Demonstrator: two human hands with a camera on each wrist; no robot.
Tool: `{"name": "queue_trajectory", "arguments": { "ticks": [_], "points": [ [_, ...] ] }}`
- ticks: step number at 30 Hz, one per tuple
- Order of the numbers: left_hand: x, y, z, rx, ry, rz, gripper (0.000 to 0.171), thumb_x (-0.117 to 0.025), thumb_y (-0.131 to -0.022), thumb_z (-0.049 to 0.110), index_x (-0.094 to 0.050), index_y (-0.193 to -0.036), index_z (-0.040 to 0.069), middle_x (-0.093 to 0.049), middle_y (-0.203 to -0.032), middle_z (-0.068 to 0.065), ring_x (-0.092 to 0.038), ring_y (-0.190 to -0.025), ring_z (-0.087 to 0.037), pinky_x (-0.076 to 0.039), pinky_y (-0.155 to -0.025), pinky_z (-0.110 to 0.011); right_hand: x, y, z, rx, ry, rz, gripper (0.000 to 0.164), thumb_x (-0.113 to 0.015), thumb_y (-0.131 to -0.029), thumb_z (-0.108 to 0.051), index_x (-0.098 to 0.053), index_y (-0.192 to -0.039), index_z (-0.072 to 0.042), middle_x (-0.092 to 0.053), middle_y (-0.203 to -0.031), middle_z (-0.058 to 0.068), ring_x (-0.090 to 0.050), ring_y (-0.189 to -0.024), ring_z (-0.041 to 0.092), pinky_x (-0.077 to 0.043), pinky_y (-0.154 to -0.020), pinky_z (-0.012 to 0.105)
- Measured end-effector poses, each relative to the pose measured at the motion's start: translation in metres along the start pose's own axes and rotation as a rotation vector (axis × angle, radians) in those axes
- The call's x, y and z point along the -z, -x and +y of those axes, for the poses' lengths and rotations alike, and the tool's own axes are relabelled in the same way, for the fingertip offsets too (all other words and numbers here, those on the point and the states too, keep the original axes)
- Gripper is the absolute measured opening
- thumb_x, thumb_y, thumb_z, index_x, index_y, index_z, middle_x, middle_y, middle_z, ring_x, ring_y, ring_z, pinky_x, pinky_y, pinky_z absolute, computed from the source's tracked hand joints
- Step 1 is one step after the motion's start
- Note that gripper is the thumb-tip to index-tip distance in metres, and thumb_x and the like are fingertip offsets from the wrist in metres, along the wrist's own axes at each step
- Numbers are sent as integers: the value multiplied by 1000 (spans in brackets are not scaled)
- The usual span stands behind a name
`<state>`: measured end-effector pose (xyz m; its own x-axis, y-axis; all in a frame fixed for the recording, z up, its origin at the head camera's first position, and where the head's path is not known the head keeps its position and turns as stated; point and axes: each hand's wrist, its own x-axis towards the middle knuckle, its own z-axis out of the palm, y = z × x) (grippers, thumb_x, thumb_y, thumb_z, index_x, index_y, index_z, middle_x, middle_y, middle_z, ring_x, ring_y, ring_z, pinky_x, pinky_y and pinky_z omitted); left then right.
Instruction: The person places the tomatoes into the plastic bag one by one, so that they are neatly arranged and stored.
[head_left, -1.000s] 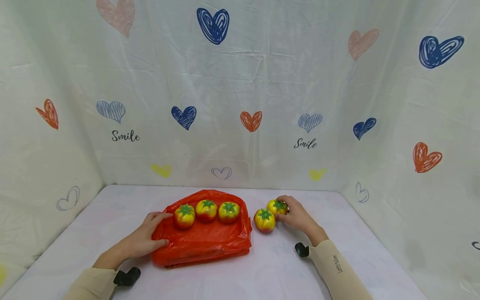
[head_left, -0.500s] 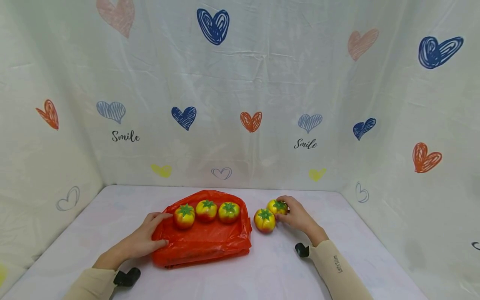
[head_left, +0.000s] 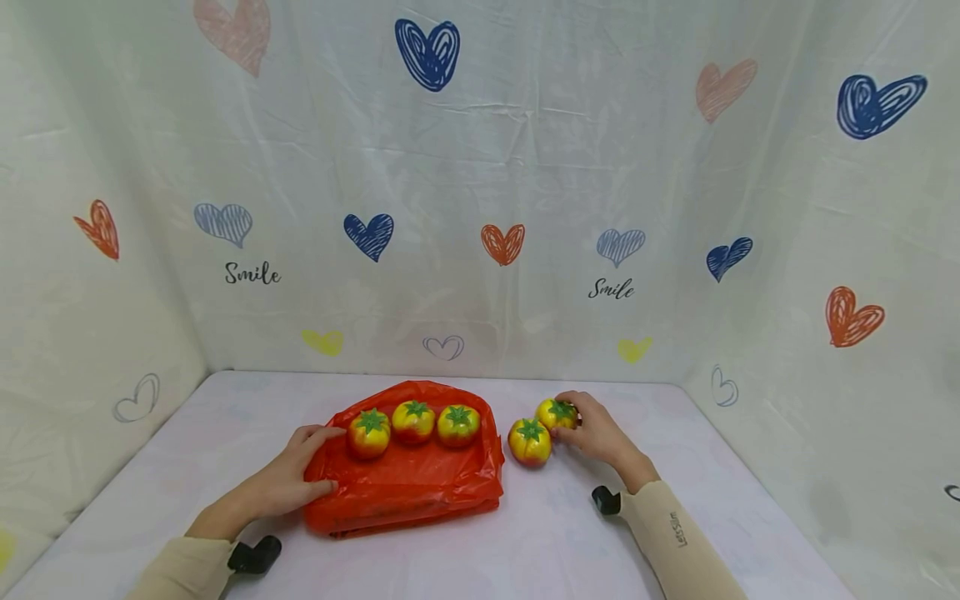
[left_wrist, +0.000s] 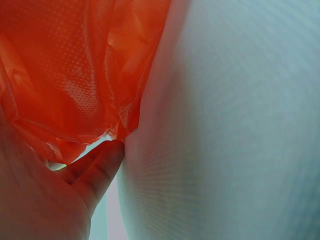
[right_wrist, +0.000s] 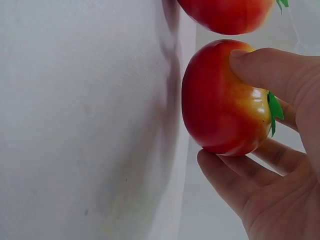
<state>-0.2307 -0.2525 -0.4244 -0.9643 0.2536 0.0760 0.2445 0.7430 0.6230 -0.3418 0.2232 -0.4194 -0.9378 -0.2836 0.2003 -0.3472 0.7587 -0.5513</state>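
A red plastic bag lies on the table with three yellow-red toy tomatoes on it: a left one, a middle one and a right one. My left hand holds the bag's left side, fingers at the upper edge and thumb lower down. Just right of the bag sits another toy tomato. Behind it, my right hand grips one more toy tomato between thumb and fingers. In the right wrist view its green leaf top points toward the palm.
The white table ends at a back edge against a pale curtain printed with hearts. More curtain stands at the left and right. A black wrist device sits at each cuff.
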Motion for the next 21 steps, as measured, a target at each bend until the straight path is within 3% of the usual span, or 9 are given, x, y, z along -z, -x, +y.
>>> {"name": "queue_trajectory", "arguments": {
  "ticks": [13,21],
  "points": [
    [0,1,1,12,2,-9,69,-73,-78,21,-40,-138,15,-27,-137,-21,-38,-123,-44,-39,-93,-66,10,3,-3,7,-32,23,54,-74,-84,-22,-51,-131,-10,-49,-132,12,-49,-115,29,-45,-97,49],
    [0,0,0,4,-3,-9,69,-73,-78,21,-40,-138,14,-27,-137,-22,-39,-122,-44,-39,-93,-65,17,4,-7,60,-17,56,54,-73,-85,-24,-50,-131,-10,-48,-133,12,-51,-113,29,-47,-95,47]
  ]
}}
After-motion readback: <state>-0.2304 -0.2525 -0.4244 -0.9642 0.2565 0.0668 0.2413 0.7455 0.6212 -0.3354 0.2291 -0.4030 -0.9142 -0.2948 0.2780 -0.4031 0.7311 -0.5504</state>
